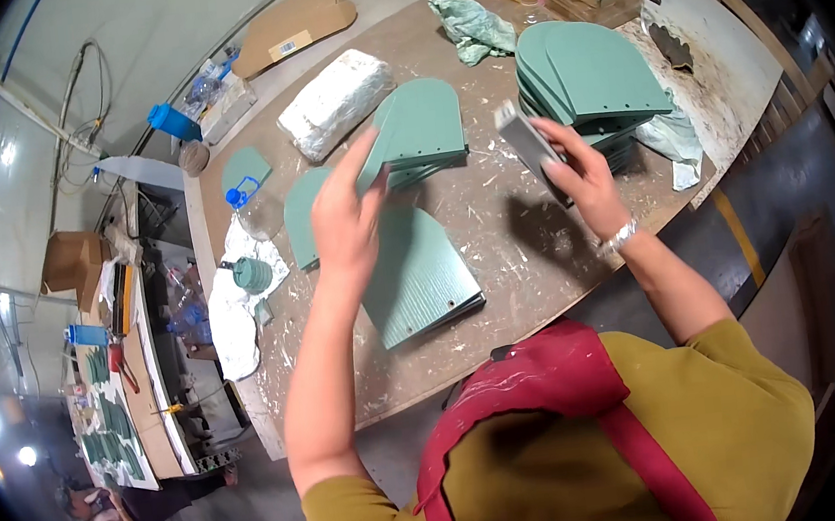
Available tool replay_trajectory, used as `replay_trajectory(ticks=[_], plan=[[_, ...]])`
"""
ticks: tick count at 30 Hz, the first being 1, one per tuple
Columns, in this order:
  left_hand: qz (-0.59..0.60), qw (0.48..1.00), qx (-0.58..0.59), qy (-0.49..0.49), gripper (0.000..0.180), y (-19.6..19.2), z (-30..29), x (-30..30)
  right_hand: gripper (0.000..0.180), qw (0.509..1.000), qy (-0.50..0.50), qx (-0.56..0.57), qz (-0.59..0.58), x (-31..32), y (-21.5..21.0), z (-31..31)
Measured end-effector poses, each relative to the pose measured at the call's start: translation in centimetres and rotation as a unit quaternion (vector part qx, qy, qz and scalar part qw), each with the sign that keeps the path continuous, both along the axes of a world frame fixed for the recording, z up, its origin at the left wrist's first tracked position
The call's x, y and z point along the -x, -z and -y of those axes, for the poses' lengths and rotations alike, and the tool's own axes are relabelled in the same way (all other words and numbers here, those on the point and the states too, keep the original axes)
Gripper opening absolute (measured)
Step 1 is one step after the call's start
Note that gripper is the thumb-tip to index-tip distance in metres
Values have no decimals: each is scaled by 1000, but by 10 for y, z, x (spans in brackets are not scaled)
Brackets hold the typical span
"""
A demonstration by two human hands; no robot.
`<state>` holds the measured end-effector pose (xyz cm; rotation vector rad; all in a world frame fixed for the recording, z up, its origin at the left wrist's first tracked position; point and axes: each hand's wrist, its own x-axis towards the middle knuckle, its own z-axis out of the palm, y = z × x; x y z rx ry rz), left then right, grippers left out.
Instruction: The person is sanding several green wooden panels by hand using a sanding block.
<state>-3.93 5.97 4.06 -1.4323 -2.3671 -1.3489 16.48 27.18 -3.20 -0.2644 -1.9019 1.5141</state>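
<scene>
No word or number can be read with certainty here. On the brown cardboard [318,11], near the upper edge of the view, there is one small label [289,47] — it is pale, partly yellowish, and carries some dark printed marks. These marks are too small and unclear — their content I cannot tell.

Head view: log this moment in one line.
left grip: touching green panel, hold unclear | right grip: holding grey block | nearby: white bundle
</scene>
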Motion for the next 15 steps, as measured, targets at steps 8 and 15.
replay_trajectory(ticks=[8, 15], plan=[[-276, 940, 126, 158, 58, 108, -109, 99, 49, 998, 21, 0, 51, -36, 35, 20], [-108, 969, 192, 113, 53, 83, -72, 62, 52, 996, 10, -13, 92, -43, 47, 18]])
